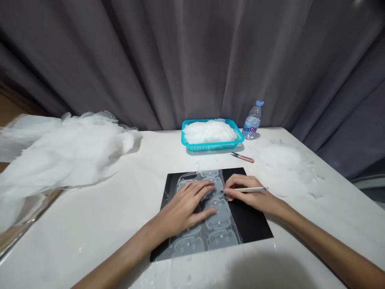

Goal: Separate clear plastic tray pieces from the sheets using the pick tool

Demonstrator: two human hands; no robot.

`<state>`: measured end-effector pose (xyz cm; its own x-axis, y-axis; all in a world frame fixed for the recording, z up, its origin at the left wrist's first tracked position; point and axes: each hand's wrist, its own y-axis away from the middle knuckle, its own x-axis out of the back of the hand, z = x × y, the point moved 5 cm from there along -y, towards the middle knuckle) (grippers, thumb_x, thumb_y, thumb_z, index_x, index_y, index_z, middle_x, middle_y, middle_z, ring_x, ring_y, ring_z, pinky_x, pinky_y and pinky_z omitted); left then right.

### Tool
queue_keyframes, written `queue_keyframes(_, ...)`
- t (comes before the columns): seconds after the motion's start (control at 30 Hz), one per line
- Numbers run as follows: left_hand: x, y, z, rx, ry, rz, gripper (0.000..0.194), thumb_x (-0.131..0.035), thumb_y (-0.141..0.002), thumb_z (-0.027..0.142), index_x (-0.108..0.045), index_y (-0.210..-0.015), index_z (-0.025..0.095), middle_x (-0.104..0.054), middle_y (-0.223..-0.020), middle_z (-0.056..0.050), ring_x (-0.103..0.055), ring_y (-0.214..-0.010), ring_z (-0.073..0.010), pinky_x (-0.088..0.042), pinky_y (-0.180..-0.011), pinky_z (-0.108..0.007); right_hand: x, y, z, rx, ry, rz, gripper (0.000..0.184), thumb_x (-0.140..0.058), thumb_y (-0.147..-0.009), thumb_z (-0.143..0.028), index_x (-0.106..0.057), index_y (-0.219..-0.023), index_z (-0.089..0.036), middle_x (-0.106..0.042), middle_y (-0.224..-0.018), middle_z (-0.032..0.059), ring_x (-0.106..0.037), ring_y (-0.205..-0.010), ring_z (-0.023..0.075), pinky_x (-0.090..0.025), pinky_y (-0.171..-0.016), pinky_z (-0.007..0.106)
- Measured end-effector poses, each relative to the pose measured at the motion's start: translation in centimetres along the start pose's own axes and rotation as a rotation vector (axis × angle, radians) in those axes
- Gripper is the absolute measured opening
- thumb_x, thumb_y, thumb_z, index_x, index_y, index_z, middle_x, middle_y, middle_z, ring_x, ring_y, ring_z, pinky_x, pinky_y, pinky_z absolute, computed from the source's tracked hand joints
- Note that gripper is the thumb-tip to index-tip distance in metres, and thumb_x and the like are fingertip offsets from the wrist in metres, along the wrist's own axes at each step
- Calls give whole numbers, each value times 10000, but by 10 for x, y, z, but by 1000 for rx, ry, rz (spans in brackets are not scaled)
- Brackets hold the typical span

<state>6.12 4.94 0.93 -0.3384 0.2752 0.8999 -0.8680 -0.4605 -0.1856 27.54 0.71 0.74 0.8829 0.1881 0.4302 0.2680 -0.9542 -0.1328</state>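
Note:
A clear plastic sheet (218, 216) with rounded, pale moulded shapes lies over a black mat (251, 224) on the table. My left hand (191, 202) rests flat on the sheet, its fingers spread toward the right. Just right of it, my right hand (245, 192) grips a slim white pen-like tool (251, 189). The tool's tip points left at the edge of one moulded shape; whether it touches the plastic I cannot tell. The sheet's near end hangs past the mat onto the white tabletop.
Behind the mat stands a turquoise basket (210, 147) full of white sheer pieces (209, 131). A water bottle (252, 122) and pink-handled thread snips (243, 157) are beside it. A large white heap (69, 152) covers the left side; more white pieces (285, 164) lie right.

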Motion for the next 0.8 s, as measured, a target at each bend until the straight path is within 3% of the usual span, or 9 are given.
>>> queue_keyframes(0.13, -11, -15, 0, -43, 24, 41, 425, -648, -1027, 482, -620, -1371, 233, -682, -1429, -86, -508, -1465, -322, -490, -1180, -524, -5, -1, -3, 39, 15, -54, 83, -725, -983, -308, -757, -975, -232, -744, -1021, 19, -705, -920, 160, -527, -785, 244)
queue_keyframes(0.23, -13, -14, -3, -61, 26, 109, 353, -653, -1029, 422, -656, -1313, 214, -678, -1422, -97, -512, -1457, -302, -515, -1165, -498, -7, 0, 1, 48, -14, -77, 88, -709, -993, -299, -755, -993, -225, -740, -1010, 21, -707, -884, 147, -548, -773, 236)
queue_keyframes(0.37, -15, -10, -5, -44, 28, 140, 374, -673, -1008, 463, -684, -1260, 187, -586, -1547, -132, -454, -1517, -315, -482, -1204, -519, -8, 3, 3, 80, -22, -86, 144, -670, -1020, -332, -745, -1066, -217, -730, -1068, 46, -713, -930, 160, -587, -838, 270)
queue_keyframes(0.6, -20, -12, -11, 116, 54, 57, 601, -680, -935, 650, -696, -1340, 207, -422, -1691, -126, -343, -1592, -352, -397, -1258, -565, -7, 0, -6, 149, 72, -136, 118, -637, -1042, -289, -733, -1057, -222, -755, -1071, 51, -718, -984, 190, -588, -915, 340)
queue_keyframes(0.8, -19, -16, -12, 143, 49, 3, 663, -644, -923, 720, -695, -1369, 231, -364, -1722, -92, -262, -1619, -356, -380, -1260, -565, -6, -1, -9, 187, 137, -152, 112, -631, -1046, -271, -725, -1079, -220, -761, -1084, 49, -724, -993, 190, -592, -918, 333)
